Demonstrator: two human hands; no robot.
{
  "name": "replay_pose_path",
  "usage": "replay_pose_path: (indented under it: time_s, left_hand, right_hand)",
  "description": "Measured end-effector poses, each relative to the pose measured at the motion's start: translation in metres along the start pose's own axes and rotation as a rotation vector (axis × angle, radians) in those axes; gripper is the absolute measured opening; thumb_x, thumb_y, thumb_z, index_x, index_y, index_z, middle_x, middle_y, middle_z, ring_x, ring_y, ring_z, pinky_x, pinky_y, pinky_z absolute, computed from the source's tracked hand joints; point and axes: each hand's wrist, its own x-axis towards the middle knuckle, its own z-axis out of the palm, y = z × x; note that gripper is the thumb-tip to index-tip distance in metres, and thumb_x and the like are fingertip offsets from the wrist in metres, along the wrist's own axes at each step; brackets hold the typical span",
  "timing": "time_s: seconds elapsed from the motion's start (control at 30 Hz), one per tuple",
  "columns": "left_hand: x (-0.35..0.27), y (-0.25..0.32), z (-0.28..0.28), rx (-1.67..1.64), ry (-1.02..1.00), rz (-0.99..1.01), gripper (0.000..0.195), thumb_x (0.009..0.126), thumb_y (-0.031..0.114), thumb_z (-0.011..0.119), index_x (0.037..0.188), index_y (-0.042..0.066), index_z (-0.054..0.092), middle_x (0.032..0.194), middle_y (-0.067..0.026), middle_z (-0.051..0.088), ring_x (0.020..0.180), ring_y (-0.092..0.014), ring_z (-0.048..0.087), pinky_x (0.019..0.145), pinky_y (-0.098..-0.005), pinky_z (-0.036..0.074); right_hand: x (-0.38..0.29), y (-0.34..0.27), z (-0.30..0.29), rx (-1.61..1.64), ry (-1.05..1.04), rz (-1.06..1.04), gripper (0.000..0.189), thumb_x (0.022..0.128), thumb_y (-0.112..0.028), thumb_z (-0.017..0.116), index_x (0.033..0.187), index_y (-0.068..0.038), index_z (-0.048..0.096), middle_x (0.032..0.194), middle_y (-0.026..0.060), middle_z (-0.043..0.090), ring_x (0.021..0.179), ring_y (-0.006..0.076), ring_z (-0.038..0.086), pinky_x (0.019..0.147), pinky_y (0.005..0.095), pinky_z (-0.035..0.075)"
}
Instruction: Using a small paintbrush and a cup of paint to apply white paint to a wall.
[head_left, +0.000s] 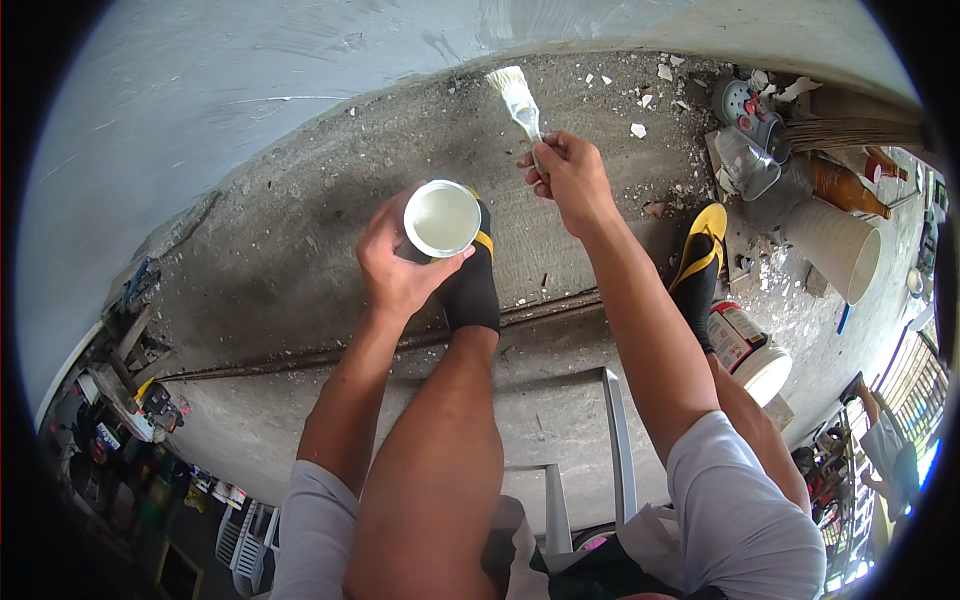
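My left hand (394, 259) is wrapped around a white plastic cup (442, 219) with pale liquid inside, its open top facing up at me. In my right hand (574, 176) is a paintbrush (525, 112), gripped by its handle. The brush's whitish bristles point away from me, toward the foot of the wall. Ahead rises a grey-blue wall (247, 82) with streaky brush marks. Cup and brush are apart, both held above the concrete floor (300, 247).
White flakes (637, 130) litter the floor at the wall's base. On the right are a labelled white bucket (750, 352), a cream plastic container (840, 244), a brown glass bottle (847, 187) and a grey clog (750, 112). A metal-legged seat (619, 450) stands beneath me. Another person (889, 442) is at far right.
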Motion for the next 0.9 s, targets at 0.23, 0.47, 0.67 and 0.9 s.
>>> replay_pose_path:
  time_s: [0.23,0.47,0.67,0.9]
  left_hand:
    - [-0.002,-0.003,-0.003,-0.024,0.013,0.011,0.081,0.066,0.010,0.105,0.139,0.000,0.071,0.135,-0.0161,0.074,0.122,-0.028,0.075,0.101,-0.0425,0.065]
    - [-0.005,-0.011,-0.014,0.041,0.009,0.071,0.082,0.064,0.010,0.106,0.138,0.000,0.072,0.135,-0.0169,0.075,0.122,-0.030,0.075,0.103,-0.0432,0.064]
    - [-0.006,-0.008,-0.009,0.036,0.001,0.039,0.083,0.064,0.010,0.105,0.139,0.001,0.072,0.136,-0.0171,0.075,0.125,-0.031,0.075,0.104,-0.0437,0.063]
    - [-0.006,-0.007,-0.011,0.055,-0.007,0.028,0.084,0.063,0.010,0.106,0.139,0.001,0.072,0.136,-0.0173,0.075,0.125,-0.031,0.075,0.104,-0.0438,0.063]
  right_hand:
    - [0.005,-0.028,0.012,-0.058,0.051,-0.016,0.019,0.114,-0.012,0.059,0.120,0.005,0.065,0.101,0.0106,0.077,0.076,0.0107,0.064,0.065,0.0266,0.053]
    - [-0.038,-0.037,0.010,-0.021,0.085,-0.184,0.016,0.114,-0.010,0.057,0.120,0.003,0.065,0.101,0.0097,0.077,0.077,0.0088,0.063,0.064,0.0242,0.050]
    - [-0.016,-0.005,-0.005,-0.080,0.118,-0.035,0.016,0.113,-0.011,0.059,0.119,0.003,0.065,0.100,0.0097,0.077,0.076,0.0098,0.064,0.063,0.0251,0.051]
    - [0.016,-0.026,-0.004,-0.158,0.152,-0.002,0.016,0.112,-0.013,0.061,0.114,0.002,0.065,0.099,0.0094,0.078,0.076,0.0099,0.064,0.063,0.0245,0.051]
